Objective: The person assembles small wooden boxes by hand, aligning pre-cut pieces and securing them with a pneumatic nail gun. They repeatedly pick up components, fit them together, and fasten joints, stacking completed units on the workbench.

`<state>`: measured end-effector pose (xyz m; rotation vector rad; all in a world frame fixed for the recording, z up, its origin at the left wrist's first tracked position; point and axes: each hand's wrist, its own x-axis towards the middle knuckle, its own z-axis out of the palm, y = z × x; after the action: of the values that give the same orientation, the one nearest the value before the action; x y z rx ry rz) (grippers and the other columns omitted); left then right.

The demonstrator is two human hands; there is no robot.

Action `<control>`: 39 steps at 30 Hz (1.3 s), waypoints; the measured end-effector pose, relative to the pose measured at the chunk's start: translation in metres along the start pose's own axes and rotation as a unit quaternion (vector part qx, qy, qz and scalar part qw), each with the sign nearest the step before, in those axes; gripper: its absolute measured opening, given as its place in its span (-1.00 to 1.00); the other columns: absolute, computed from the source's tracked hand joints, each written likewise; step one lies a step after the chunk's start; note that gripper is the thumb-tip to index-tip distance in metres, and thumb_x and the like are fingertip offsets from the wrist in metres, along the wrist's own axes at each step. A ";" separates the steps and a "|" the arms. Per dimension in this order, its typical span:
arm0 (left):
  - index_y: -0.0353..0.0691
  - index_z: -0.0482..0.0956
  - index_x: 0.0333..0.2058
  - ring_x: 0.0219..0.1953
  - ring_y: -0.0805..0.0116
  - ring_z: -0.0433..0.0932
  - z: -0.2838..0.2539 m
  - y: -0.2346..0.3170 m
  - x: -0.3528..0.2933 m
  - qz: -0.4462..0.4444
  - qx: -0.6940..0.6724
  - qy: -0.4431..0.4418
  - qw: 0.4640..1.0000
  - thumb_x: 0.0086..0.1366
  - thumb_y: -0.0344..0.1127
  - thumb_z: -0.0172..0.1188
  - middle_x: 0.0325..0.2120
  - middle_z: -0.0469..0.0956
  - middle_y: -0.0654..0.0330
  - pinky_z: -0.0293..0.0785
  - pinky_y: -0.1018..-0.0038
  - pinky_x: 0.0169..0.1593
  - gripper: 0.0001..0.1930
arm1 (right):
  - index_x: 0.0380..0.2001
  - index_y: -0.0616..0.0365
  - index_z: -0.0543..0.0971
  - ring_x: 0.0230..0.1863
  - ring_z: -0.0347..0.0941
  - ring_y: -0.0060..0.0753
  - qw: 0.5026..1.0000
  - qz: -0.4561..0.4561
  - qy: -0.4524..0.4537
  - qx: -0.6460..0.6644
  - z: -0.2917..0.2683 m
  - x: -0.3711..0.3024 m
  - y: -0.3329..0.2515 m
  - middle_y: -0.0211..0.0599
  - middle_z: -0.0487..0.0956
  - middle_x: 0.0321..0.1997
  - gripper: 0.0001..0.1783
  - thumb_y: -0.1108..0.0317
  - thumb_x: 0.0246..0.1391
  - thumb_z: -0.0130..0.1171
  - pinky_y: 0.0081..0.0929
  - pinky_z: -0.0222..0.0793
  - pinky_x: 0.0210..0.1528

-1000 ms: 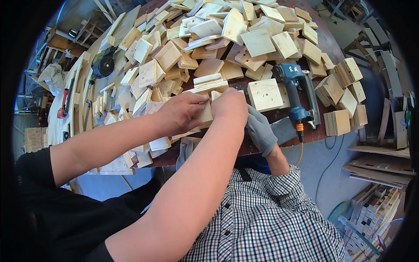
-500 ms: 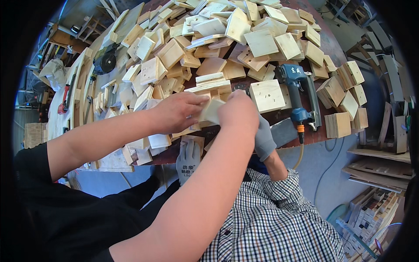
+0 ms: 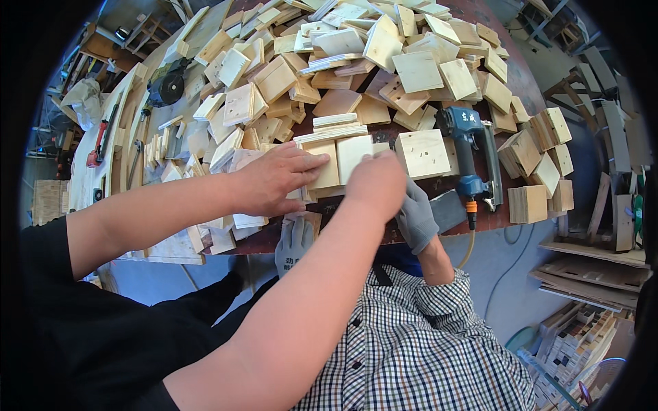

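Head view: the person's right hand (image 3: 377, 181) curls at the right edge of a pale wooden block (image 3: 354, 155), fingers mostly hidden; whether it grips, I cannot tell. The left hand (image 3: 277, 175) lies open, fingers extended over a tan wooden block (image 3: 330, 174) just left of the pale one. Best, I judge, to steady the tan block while squaring the other against it. Nearest first: two grey-gloved co-worker hands (image 3: 417, 216), those two blocks, one pneumatic nailer (image 3: 467, 154), one heap of plywood pieces (image 3: 384, 44), too jumbled to count.
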<state>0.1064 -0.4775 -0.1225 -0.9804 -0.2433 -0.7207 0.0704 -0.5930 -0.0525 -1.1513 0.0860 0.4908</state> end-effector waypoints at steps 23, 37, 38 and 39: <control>-0.25 0.66 -0.21 -0.22 0.10 0.64 0.101 -0.085 0.025 0.229 -0.620 0.112 0.742 0.30 -0.32 0.09 -0.17 0.66 0.04 0.62 0.27 -0.12 -0.79 | 0.42 0.31 0.34 0.00 0.41 -0.71 0.999 -0.004 -0.033 0.021 0.013 0.006 -0.004 -0.43 0.53 0.21 -0.42 0.40 0.40 0.08 -0.75 0.34 0.01; -0.15 0.69 -0.28 -0.34 0.30 0.61 0.158 -0.103 -0.058 0.419 -0.649 0.024 0.635 0.22 -0.30 0.19 -0.19 0.65 0.25 0.61 0.42 -0.24 -0.84 | 0.46 0.42 0.22 0.37 0.41 -0.13 0.998 -0.014 -0.026 -0.047 0.011 0.004 0.000 0.06 0.39 0.43 -0.30 0.25 0.42 0.10 -0.29 0.34 0.38; -0.14 0.70 -0.29 -0.35 0.32 0.61 0.159 -0.101 -0.057 0.420 -0.649 0.023 0.634 0.22 -0.30 0.19 -0.19 0.65 0.26 0.60 0.43 -0.25 -0.85 | 0.46 0.42 0.22 0.37 0.42 -0.14 0.998 -0.015 -0.027 -0.049 0.011 0.004 -0.001 0.05 0.39 0.43 -0.30 0.24 0.42 0.11 -0.29 0.35 0.38; -0.13 0.70 -0.29 -0.36 0.33 0.61 0.159 -0.100 -0.056 0.425 -0.645 0.024 0.635 0.21 -0.30 0.20 -0.19 0.65 0.28 0.60 0.44 -0.26 -0.85 | 0.45 0.40 0.25 0.33 0.44 -0.20 0.998 -0.015 -0.018 -0.052 0.011 0.004 -0.002 0.01 0.43 0.39 -0.33 0.26 0.43 0.11 -0.35 0.37 0.35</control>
<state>0.0187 -0.3566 0.0048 -2.2019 0.9244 0.1208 0.0728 -0.5821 -0.0473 -1.2434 0.0130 0.4940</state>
